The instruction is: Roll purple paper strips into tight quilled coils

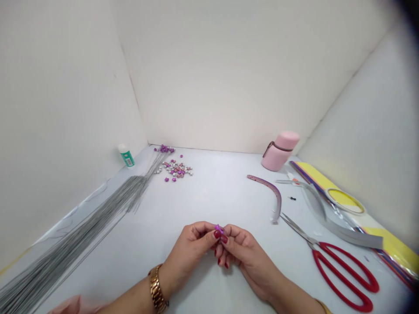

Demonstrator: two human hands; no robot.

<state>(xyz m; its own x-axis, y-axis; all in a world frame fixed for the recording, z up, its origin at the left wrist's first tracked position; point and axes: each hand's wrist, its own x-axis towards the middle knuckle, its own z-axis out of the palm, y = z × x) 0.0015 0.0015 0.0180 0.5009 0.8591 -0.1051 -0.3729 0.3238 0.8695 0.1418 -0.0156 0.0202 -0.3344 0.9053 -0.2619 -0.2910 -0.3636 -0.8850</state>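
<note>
A small purple star (219,228) is pinched between the fingertips of both hands, low in the middle of the view. My left hand (198,242) holds it from the left, thumb and forefinger pressed together. From the right, my right hand (240,246) closes its thumb and forefinger on the same star, its other fingers curled below. Farther back on the table lies a loose pile of small purple, pink and silver stars (178,169). Long grey wires (88,235) stretch along the left side, with purple stars (164,149) at their far ends.
Red-handled scissors (316,244) lie at the right, near a curved pinkish strip (275,192), grey strips (353,235) and a black pin (292,198). A tape roll (362,205) rests on yellow sheets (310,172). A pink bottle (278,152) and a glue stick (126,156) stand farther back.
</note>
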